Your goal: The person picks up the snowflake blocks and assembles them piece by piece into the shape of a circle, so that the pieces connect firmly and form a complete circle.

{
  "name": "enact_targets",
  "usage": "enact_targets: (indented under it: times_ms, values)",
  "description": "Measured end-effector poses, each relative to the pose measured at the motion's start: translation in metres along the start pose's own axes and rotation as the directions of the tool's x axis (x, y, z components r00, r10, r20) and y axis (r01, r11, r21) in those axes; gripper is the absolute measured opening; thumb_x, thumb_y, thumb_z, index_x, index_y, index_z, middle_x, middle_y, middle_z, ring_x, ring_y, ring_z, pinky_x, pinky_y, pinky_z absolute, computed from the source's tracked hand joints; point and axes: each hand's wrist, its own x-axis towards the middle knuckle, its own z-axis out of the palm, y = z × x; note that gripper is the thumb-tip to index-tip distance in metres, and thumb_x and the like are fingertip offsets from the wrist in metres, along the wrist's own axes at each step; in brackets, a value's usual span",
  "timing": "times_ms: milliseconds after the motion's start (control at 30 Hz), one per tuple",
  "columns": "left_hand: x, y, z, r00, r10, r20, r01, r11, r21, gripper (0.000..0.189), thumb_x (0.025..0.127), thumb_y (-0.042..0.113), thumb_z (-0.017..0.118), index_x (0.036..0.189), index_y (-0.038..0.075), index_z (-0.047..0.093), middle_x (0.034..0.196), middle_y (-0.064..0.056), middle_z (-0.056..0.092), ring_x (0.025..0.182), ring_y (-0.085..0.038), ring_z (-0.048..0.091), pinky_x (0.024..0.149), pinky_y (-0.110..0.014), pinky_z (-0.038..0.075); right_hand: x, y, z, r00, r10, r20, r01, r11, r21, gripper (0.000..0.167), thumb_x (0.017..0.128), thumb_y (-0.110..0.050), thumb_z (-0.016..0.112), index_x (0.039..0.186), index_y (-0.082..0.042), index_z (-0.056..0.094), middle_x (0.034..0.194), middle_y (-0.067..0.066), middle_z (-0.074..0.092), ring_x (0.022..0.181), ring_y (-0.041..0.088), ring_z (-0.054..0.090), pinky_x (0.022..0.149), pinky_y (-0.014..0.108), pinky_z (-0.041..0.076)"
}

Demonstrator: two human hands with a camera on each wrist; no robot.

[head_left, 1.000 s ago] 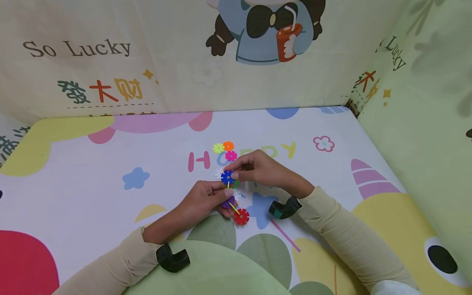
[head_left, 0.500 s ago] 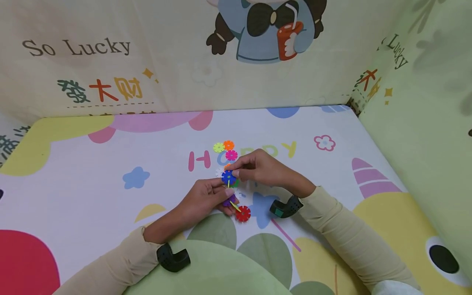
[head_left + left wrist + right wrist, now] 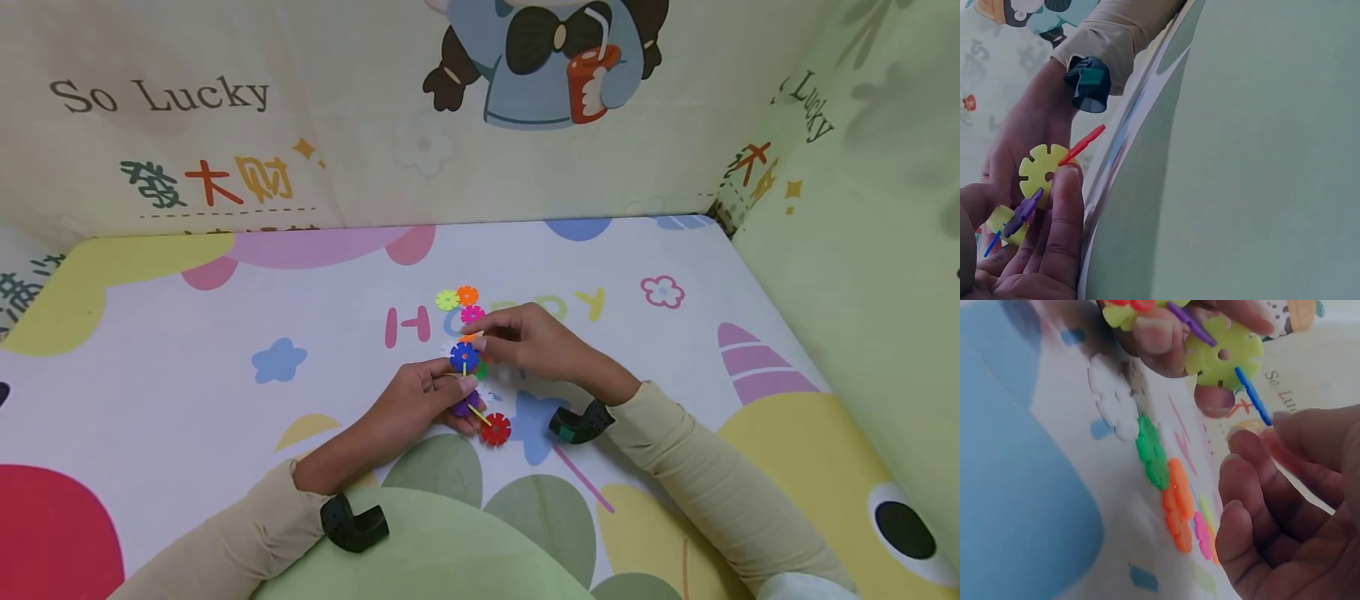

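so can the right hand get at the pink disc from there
Likely yes: the pink disc lies close by the right hand, and in the right wrist view nothing seems to cover it.

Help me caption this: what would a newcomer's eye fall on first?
First, probably the bright disc chain near the head view's centre, in the left fingers, its red disc at the near end. Behind, on the backdrop, a cartoon figure in blue holds a red cup.
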Motion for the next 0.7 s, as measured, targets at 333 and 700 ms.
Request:
enact_targets:
  times_ms: [333,700]
  values:
    - [-0.001,0.002,-0.002,0.998,0.015,0.056,-0.014,0.999,-0.028,0.035,0.101,0.025,0.054,0.124,0.0,0.044,0.102,-0.016,0.07,0.082,-0.035,0.071,0.094,-0.032,0.05,0.003,0.009,-0.002,0.991,0.055,-0.119,-0.078,0.977,-0.2,0.017,0.09,-0.008,0.069,0.106,-0.004,0.074,0.092,0.0,0.068,0.075,0.017,0.059,0.066,0.029,0.052]
    - [0.0,0.001,-0.003,0.999,0.004,0.054,0.005,0.987,-0.162,0.045,0.105,0.036,0.042,0.121,-0.006,0.046,0.104,-0.026,0.065,0.081,-0.038,0.07,0.08,-0.043,0.057,0.004,0.013,0.0,0.995,0.073,-0.065,-0.09,0.946,-0.311,0.025,0.085,-0.011,0.077,0.109,-0.008,0.074,0.097,0.0,0.063,0.078,0.017,0.054,0.066,0.026,0.05]
